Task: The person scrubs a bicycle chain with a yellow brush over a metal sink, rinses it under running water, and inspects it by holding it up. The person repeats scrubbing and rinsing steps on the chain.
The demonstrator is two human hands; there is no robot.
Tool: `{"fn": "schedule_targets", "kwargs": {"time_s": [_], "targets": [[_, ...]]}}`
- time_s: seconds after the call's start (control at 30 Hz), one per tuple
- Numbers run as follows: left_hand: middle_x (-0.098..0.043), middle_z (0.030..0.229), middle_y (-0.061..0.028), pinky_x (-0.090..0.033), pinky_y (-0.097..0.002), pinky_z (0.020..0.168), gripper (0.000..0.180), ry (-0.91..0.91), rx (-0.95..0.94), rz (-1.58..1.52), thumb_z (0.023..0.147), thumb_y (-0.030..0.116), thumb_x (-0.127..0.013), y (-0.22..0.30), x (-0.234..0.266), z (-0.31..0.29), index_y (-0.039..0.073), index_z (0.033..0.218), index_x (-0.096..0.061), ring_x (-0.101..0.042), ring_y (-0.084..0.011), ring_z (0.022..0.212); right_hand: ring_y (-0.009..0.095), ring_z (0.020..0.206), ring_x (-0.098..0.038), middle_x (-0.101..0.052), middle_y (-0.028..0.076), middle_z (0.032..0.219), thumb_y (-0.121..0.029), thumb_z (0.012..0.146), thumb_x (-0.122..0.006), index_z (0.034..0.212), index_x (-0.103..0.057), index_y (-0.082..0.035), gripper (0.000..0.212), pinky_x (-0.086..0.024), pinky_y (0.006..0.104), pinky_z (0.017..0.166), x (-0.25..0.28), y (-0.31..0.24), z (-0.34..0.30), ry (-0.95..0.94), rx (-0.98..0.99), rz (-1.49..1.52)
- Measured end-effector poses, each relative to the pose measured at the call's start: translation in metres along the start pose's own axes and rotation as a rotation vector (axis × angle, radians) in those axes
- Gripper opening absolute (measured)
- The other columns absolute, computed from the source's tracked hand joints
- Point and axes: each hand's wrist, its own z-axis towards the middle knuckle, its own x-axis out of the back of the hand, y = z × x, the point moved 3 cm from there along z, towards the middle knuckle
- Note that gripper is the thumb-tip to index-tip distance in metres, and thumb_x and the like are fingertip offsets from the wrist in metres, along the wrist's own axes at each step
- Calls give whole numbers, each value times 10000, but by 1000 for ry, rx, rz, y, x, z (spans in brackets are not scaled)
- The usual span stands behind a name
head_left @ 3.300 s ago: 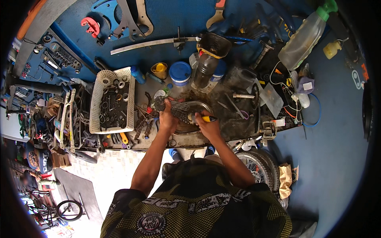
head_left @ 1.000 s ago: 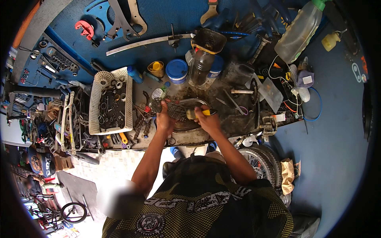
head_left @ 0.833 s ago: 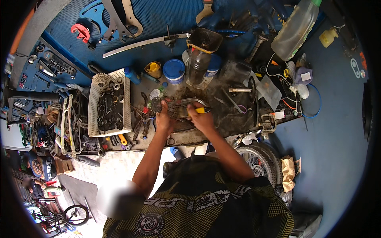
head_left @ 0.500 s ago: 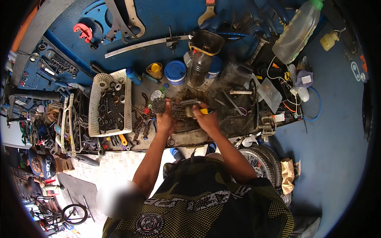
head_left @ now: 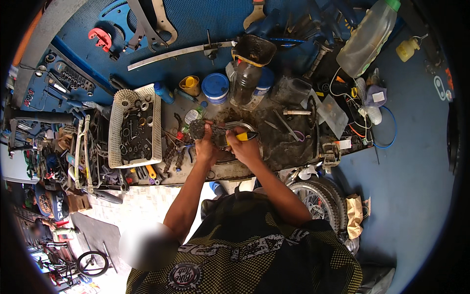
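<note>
Dark, grimy metal links make up a chain bundle [head_left: 197,129] held near the centre of the frame, just above a metal tray [head_left: 238,122] whose rim shows behind the hands. The left hand [head_left: 205,151] is clamped on the bundle from below: its thumb stands nearly straight up along the near face, and the other fingers curl around behind, mostly hidden. Its wrist looks almost straight, in line with a forearm that rises steeply from the lower centre-left and leans slightly right.

The right hand [head_left: 245,149] sits just beside it, fingers closed around the yellow handle of a brush [head_left: 239,138] — the handle's black end points to the right of the frame. Whether the bristles touch the links I cannot tell; that end is lost among dark shapes. This forearm comes in at more of a slant, from the lower right up towards the centre, so the two arms converge over the near part of the workbench [head_left: 226,172].

Farther out, a white basket [head_left: 157,122] of small metal parts stands left of centre. Behind the hands are a blue-lidded tub [head_left: 215,88] and a dark bottle [head_left: 246,81] — and, across the top of the frame, a blue pegboard [head_left: 191,24] hung with tools.
</note>
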Motion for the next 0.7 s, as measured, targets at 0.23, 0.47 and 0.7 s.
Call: {"fn": "schedule_targets", "kwargs": {"time_s": [0.23,0.47,0.7], "targets": [[-708,1227,-119,-595,-520,876,238,67,-3,-59,1106,380,-575,-2,0,-3,170,1218,-576,-687,-290,1124,91,596,-557,-598,4,686,-282,1017,-700,811,-613,-61,314,-481,292,559,1,-3,-8,162,-26,-206],[-714,1254,-167,-616,-539,900,274,20,61,-165,1107,415,-540,20,-8,-7,182,1248,-515,-706,-340,1130,102,666,-631,-645,3,711,-284,1043,-677,934,-642,-48,263,-509,300,591,33,19,-11,143,-84,-415],[-693,1323,-218,-613,-549,948,299,-153,122,-331,1096,463,-506,29,1,-10,204,1245,-507,-701,-376,1159,257,934,-758,-748,135,955,-316,955,-785,1308,-667,-95,433,-582,394,744,60,21,-24,-41,-19,-446]]}}
